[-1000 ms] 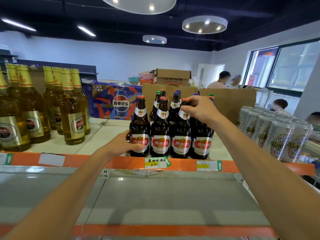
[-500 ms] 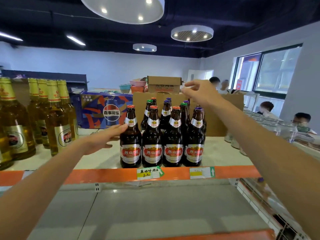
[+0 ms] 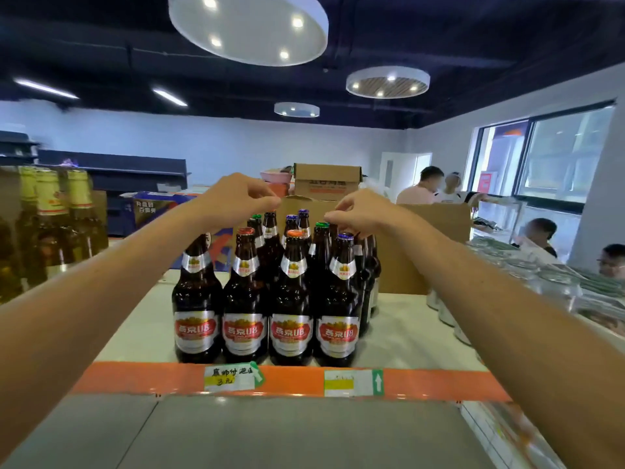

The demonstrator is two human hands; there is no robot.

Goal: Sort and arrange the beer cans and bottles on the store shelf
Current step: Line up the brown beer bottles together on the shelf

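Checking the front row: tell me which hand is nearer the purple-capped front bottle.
Right. The right hand hovers just above the purple-capped front bottle; the left hand hangs farther up-left.

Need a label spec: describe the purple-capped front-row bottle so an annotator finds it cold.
On the orange-edged shelf stands a block of dark brown bottles with red labels. In its front row of four, take the right-end bottle, above the green-arrow tag. Its cap is purple, while its front-row neighbours' visible caps are orange-red.
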